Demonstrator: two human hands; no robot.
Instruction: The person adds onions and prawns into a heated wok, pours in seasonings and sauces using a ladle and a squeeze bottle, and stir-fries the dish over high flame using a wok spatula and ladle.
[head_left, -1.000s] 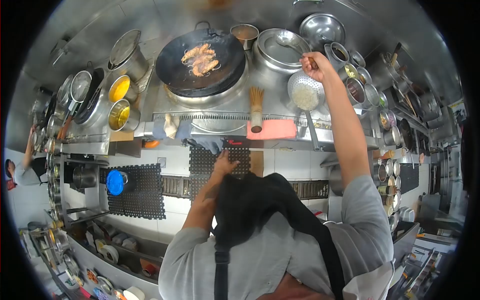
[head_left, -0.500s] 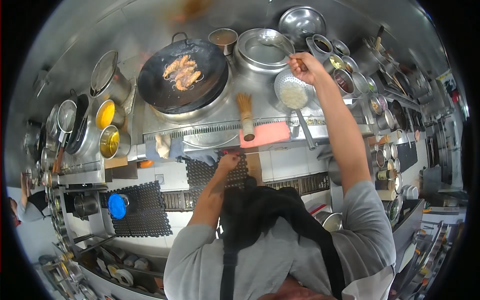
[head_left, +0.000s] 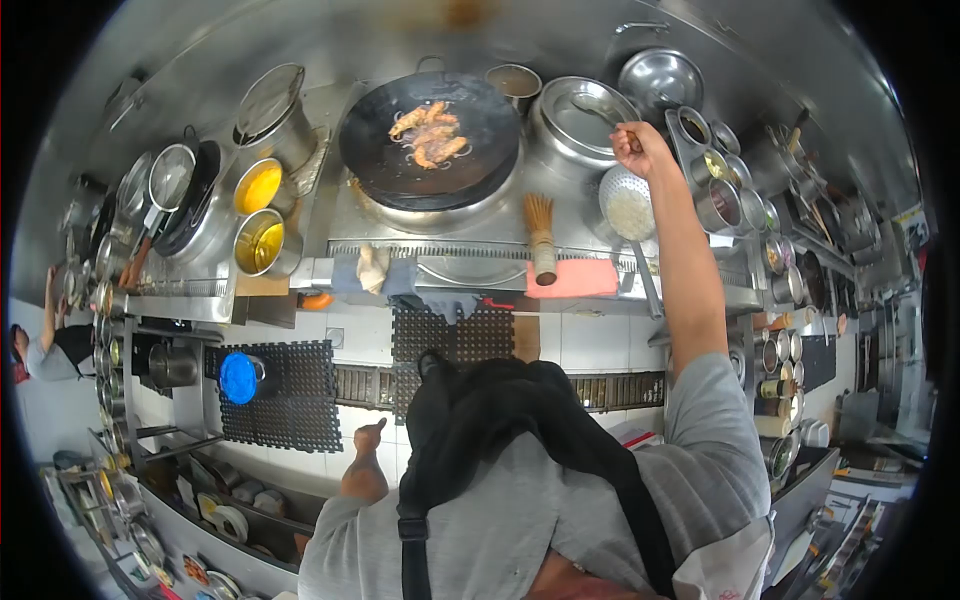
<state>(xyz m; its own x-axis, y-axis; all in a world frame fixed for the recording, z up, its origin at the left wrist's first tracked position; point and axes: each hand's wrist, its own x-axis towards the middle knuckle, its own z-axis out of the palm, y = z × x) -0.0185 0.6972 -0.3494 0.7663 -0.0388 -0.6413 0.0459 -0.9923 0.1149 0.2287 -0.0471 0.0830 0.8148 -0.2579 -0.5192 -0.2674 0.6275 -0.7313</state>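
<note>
My right hand (head_left: 638, 148) is closed on the handle of a ladle (head_left: 597, 106), whose bowl rests in the round metal pan (head_left: 575, 120) at the back of the stove. Just below that hand lies a perforated skimmer (head_left: 628, 205) with pale grains in it. My left hand (head_left: 369, 436) hangs low over the floor, away from the stove; its fingers look curled, but whether anything is in them is too small to tell. Browned pieces of food (head_left: 430, 133) sit in the black wok (head_left: 380, 150). A bamboo brush (head_left: 541, 240) stands against a pink cloth (head_left: 575, 279).
Two pots of yellow liquid (head_left: 259, 247) stand left of the wok. Sauce and ingredient containers (head_left: 720, 205) line the right side. A blue-topped container (head_left: 238, 378) is on the floor mat at the left. Another person (head_left: 55, 350) is at the far left.
My left hand has drawn back from the stove's front edge, down and to the left. My right hand keeps its hold on the ladle. The view has shifted.
</note>
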